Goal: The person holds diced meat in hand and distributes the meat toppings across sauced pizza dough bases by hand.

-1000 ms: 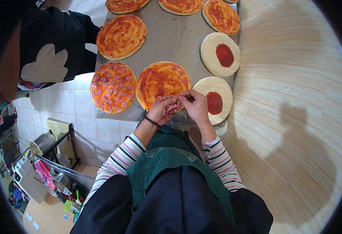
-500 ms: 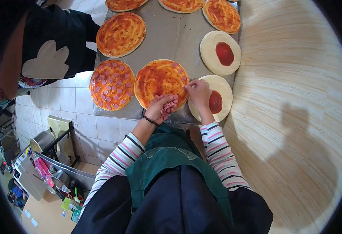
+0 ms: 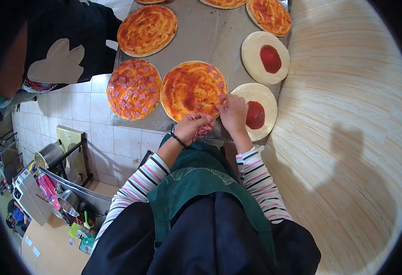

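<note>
A sauced pizza base [image 3: 187, 89] lies at the near edge of the metal table, with a few pink ham squares [image 3: 220, 85] along its right side and one lower down. Over its front edge, my left hand [image 3: 192, 127] is closed around a clump of chopped ham [image 3: 203, 132], mostly hidden by the fingers. My right hand [image 3: 233, 112] hovers at the base's right edge, fingers bent together in a pinch; whatever is between them cannot be made out. To the left lies a sauced pizza [image 3: 134, 90] scattered with ham squares.
Two pale dough rounds with a red sauce patch lie on the right, one a dough round [image 3: 264, 94] beside my right hand. More sauced bases [image 3: 147, 30] occupy the far metal table [image 3: 205, 32]. A person in a dark apron [image 3: 84, 43] stands at left. Pots and utensils [image 3: 68, 201] sit lower left.
My left hand has closed more tightly over the ham, so less of it shows. A ham square now lies on the lower part of the base. The view has shifted slightly.
</note>
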### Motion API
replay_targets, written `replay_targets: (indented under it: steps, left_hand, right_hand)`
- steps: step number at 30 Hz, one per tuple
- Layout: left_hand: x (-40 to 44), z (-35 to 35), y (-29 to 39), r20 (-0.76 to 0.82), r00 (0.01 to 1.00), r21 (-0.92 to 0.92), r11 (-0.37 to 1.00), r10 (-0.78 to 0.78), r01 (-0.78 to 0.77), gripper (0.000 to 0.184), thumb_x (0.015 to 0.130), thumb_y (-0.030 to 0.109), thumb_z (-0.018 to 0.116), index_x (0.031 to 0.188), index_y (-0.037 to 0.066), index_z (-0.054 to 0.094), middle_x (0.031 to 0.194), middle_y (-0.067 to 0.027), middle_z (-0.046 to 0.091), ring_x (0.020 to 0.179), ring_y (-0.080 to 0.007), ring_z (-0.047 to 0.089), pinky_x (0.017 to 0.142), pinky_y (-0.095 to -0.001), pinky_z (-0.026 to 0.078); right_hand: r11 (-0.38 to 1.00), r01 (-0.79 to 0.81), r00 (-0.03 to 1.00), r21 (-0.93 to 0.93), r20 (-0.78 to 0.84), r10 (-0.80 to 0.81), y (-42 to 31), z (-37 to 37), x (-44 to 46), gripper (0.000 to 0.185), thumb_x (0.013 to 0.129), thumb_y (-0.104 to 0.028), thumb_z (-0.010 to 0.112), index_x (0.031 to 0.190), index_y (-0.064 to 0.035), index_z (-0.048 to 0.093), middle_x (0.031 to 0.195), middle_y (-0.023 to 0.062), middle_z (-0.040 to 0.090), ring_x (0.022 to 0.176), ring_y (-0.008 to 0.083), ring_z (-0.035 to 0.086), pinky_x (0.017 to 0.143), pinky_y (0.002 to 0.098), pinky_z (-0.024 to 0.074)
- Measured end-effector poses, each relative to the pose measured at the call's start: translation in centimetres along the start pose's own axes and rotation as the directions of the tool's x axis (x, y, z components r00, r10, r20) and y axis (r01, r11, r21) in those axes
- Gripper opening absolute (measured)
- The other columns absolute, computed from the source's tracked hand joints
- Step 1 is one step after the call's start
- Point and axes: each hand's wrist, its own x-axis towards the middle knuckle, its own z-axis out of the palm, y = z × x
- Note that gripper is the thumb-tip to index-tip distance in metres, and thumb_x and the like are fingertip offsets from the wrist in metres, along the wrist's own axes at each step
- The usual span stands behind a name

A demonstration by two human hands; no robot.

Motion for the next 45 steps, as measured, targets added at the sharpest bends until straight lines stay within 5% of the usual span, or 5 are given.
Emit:
replay_targets:
  steps: [3, 7, 13, 35, 45]
  left_hand:
    - [-0.3, -0.1, -0.4, 0.053, 0.998, 0.069, 0.997, -0.035, 0.032, 0.010, 0.077, 0.012, 0.056, 0.081, 0.003, 0.056, 0.068, -0.0037, 0.059, 0.055, -0.0070, 0.054, 0.046, -0.0169, 0.042]
    - [-0.7, -0.1, -1.3, 0.110, 0.994, 0.234, 0.972, -0.017, -0.009, 0.011, 0.076, 0.013, 0.057, 0.081, 0.003, 0.056, 0.067, -0.0029, 0.058, 0.053, -0.0056, 0.052, 0.044, -0.0161, 0.040]
    - [-1.1, -1.0, -2.1, 0.093, 0.993, 0.222, 0.974, -0.069, 0.047, 0.013, 0.076, 0.015, 0.058, 0.082, 0.003, 0.056, 0.067, -0.0027, 0.058, 0.053, -0.0060, 0.051, 0.046, -0.0160, 0.039]
    - [-2.1, -2.5, -3.2, -0.125, 0.991, 0.143, 0.989, 0.047, -0.029, 0.017, 0.077, 0.020, 0.059, 0.079, 0.003, 0.058, 0.067, -0.0018, 0.058, 0.053, -0.0049, 0.051, 0.045, -0.0146, 0.039]
    - [-2.4, -2.7, -3.7, -0.163, 0.985, 0.105, 0.994, 0.059, -0.042, 0.020, 0.078, 0.022, 0.057, 0.080, 0.002, 0.058, 0.063, -0.0010, 0.056, 0.050, -0.0041, 0.049, 0.043, -0.0141, 0.037]
  right_hand:
    - [0.785, -0.219, 0.971, 0.579, 0.212, 0.114, -0.3, -0.1, -0.1, 0.015, 0.065, -0.012, 0.061, 0.078, -0.0029, 0.059, 0.067, 0.0096, 0.057, 0.072, 0.0237, 0.053, 0.068, 0.0336, 0.0403]
    - [0.752, -0.021, 0.847, 0.659, 0.410, -0.337, -1.7, -0.6, -0.9, 0.012, 0.067, -0.007, 0.063, 0.076, -0.0013, 0.057, 0.066, 0.0021, 0.054, 0.056, 0.0108, 0.046, 0.053, 0.0218, 0.0389]
    - [0.388, -0.587, 0.766, 0.710, 0.642, -0.016, 0.2, 0.1, -2.2, 0.009, 0.071, -0.004, 0.059, 0.078, 0.0019, 0.058, 0.069, 0.0014, 0.057, 0.062, 0.0069, 0.052, 0.059, 0.0194, 0.0425]
    - [0.986, 0.051, 0.997, 0.158, 0.052, -0.060, 0.8, 1.9, -2.7, 0.014, 0.069, -0.008, 0.059, 0.082, -0.0024, 0.058, 0.064, 0.0086, 0.057, 0.059, 0.0200, 0.055, 0.055, 0.0287, 0.0430]
    - [0.783, -0.269, 0.916, 0.561, 0.401, 0.027, 0.2, 2.6, -4.6, 0.010, 0.068, -0.014, 0.060, 0.069, -0.0039, 0.059, 0.067, 0.0074, 0.056, 0.061, 0.0207, 0.053, 0.055, 0.0299, 0.0406]
